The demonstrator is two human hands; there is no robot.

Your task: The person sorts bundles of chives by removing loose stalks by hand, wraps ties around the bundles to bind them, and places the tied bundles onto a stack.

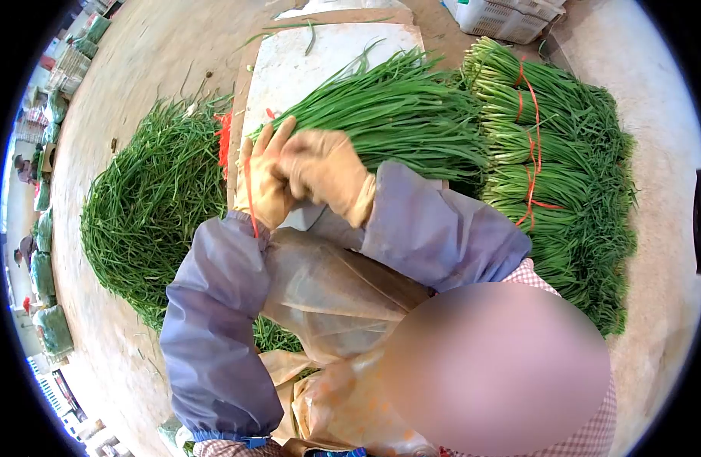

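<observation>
My left hand [264, 183], in a tan glove, is raised at the near left end of a bunch of green chives [388, 114], its fingers stretched upward. A thin red tie [249, 186] runs down across this glove to the wrist. Pressed against it is my right hand [331, 174], gloved alike, with curled fingers slightly smeared by motion. What those fingers pinch, if anything, is hidden. The chives lie over a white board [289, 72], leaves pointing right. A bit of red shows beside their stem end.
Tied chive bundles [518, 152] with red bands are stacked on the right. A loose heap of green leaves [152, 206] lies left, beside a bunch of red ties [225, 141]. A pale plastic crate [503, 19] stands at the back. Filled green sacks [52, 331] line the far left.
</observation>
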